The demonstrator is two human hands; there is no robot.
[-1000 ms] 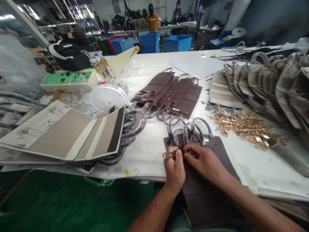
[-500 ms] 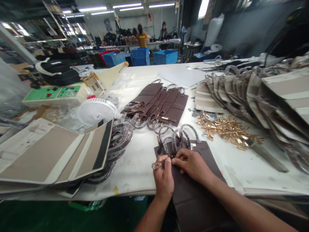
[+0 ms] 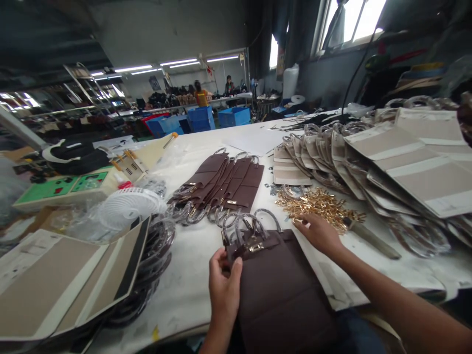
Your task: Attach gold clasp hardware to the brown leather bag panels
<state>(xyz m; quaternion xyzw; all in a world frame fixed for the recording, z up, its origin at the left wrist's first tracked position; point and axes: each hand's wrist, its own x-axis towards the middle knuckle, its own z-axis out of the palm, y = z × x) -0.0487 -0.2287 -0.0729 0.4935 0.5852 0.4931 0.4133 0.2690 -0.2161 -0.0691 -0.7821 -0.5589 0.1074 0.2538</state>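
Note:
A dark brown handbag panel (image 3: 283,275) lies at the table's front edge with its plastic-wrapped handles pointing away from me. My left hand (image 3: 225,278) grips its upper left corner, thumb on top and fingers curled behind. Beside that thumb, a strap with a gold clasp plate (image 3: 255,247) lies across the panel's top. My right hand (image 3: 317,233) is over the near edge of a pile of gold metal fittings (image 3: 324,204). Its thumb and forefinger are pinched together; whatever is between them is too small to make out.
A grey-handled tool (image 3: 374,241) lies right of the fittings. Beyond my hands are more brown panels (image 3: 228,179). Beige-backed panels (image 3: 416,162) are heaped at the right, others (image 3: 73,280) at the left, near a white fan (image 3: 131,206). Two people work in the background.
My right hand has left the strap and reached right to the gold fittings. My left hand has moved from the strap to the panel's corner. The strap now lies across the panel; the view has shifted.

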